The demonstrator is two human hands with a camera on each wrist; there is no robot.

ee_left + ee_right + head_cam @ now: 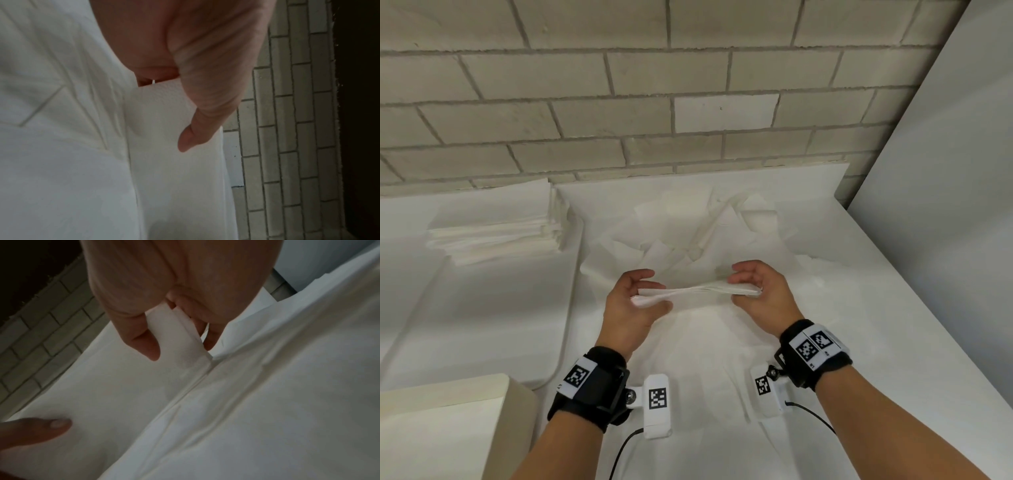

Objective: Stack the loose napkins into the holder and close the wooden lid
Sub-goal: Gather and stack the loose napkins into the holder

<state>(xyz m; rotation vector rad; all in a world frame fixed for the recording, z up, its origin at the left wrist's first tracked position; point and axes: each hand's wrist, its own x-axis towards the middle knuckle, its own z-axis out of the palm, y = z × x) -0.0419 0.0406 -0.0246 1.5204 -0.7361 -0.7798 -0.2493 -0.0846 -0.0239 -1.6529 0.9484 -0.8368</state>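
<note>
Pale brick wall [619, 113] fills the upper half of the head view, above a table draped in a white cloth [705, 359]. At mid-frame a thin bundle of white napkins [698, 291] is held level above the cloth between both hands. The left hand [633, 308] pinches its left end, thumb on top and fingers curled beneath; the right hand [763, 294] pinches the right end the same way, as the right wrist view shows with the thumb [144, 340] pressed on the paper. Behind them, loose napkins [688, 226] lie scattered in a heap. Toward the upper left sits a squared stack of napkins [496, 236]. A pale wooden box corner [510, 404] shows at lower left.
</note>
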